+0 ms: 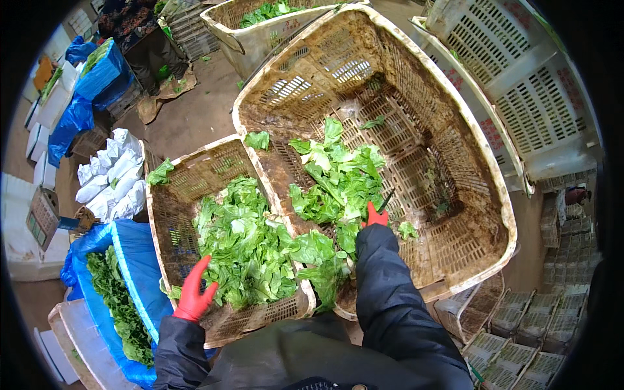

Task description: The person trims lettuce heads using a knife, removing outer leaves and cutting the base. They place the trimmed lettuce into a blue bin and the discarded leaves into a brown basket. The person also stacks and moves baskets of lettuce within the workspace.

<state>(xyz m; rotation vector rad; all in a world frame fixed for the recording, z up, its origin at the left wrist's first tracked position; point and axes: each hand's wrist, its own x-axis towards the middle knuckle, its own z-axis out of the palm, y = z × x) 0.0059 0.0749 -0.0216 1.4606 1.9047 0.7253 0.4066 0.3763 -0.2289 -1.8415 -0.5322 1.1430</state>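
At the far left a scale (43, 218) stands by a blue sheet (73, 127). White sacks (116, 179) are heaped to its right, and below them a bin lined with blue plastic holds dark greens (120, 302). Behind the sacks, a person (140, 49) stands on the floor (207, 88), head out of view.

The left hand (196, 291), gloved in red, is open, thumb and fingers apart, with nothing in it. It is at the near left side of the small crate (216, 164), just beside the leaves (244, 250) heaped there; whether it touches them I cannot tell. A single leaf hangs on the crate's left rim.

More leaves lie across the rims where this crate meets the large crate (452, 133), and a loose pile fills the latter's left part. Its slatted walls are stained brown. At that pile's right edge the right hand (375, 216), also red-gloved, is closed around a thin dark tool (387, 198) that points up and away. A small leaf lies just to its right.

Farther right are tall pale crates (539, 97), with low crates (520, 325) below.
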